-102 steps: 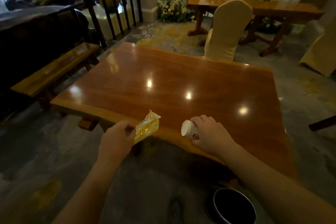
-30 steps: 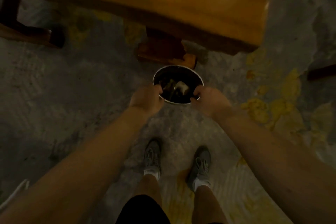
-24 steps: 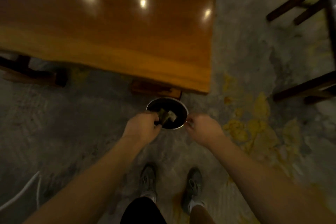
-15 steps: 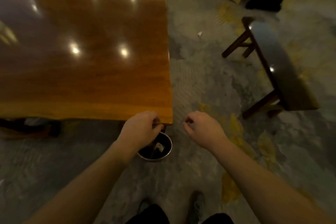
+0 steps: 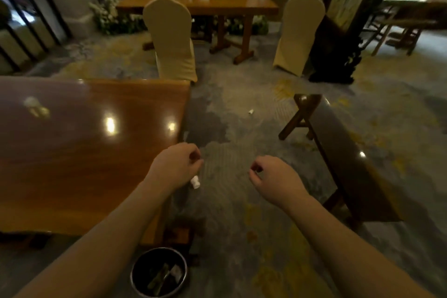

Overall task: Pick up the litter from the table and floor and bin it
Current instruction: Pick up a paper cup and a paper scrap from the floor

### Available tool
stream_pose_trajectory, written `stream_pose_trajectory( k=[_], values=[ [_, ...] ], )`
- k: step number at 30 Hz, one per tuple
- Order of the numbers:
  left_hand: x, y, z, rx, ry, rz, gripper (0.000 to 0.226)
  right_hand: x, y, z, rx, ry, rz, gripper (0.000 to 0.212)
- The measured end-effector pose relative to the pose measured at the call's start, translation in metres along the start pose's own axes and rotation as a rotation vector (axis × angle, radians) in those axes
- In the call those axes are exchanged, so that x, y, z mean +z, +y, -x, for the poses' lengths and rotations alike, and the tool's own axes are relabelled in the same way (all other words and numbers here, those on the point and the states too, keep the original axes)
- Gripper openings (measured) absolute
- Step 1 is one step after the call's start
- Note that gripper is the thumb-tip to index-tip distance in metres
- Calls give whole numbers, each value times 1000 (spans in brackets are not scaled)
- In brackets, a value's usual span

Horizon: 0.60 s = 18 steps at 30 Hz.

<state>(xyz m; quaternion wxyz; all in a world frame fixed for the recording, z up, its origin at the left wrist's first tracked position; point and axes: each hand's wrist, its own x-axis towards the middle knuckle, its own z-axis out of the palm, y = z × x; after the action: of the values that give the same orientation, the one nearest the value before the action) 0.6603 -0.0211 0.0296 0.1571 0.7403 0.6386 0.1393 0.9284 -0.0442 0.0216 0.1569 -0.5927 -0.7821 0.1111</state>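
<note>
My left hand (image 5: 176,167) hovers over the right edge of the wooden table (image 5: 72,152), fingers curled with nothing in them. My right hand (image 5: 273,176) hangs over the carpet, also loosely curled and holding nothing. A small white scrap (image 5: 195,182) shows just below my left hand, apparently on the floor by the table edge. Another white scrap (image 5: 251,111) lies further off on the carpet between table and bench. The round dark bin (image 5: 137,273) stands on the floor by the table leg, under my left forearm, with litter inside.
A dark wooden bench (image 5: 343,159) runs along the right. Two chairs in yellow covers (image 5: 173,38) (image 5: 300,31) stand beyond, in front of a long far table (image 5: 198,5). A black railing (image 5: 24,31) closes the left side.
Earlier my hands held a yellow wrapper and a white cup; both went into the bin. Since then my hands have lifted off the bin rim and my view has risen to the room.
</note>
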Motion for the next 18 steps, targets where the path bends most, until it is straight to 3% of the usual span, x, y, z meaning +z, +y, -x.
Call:
stream_pose_trajectory(
  k=[9, 18],
  values=[
    [60, 55, -71, -164, 13, 46, 9, -32, 113, -57, -90, -130, 40, 15],
    [136, 13, -177, -387, -84, 111, 10, 21, 181, -179, -137, -299, 64, 15]
  ],
)
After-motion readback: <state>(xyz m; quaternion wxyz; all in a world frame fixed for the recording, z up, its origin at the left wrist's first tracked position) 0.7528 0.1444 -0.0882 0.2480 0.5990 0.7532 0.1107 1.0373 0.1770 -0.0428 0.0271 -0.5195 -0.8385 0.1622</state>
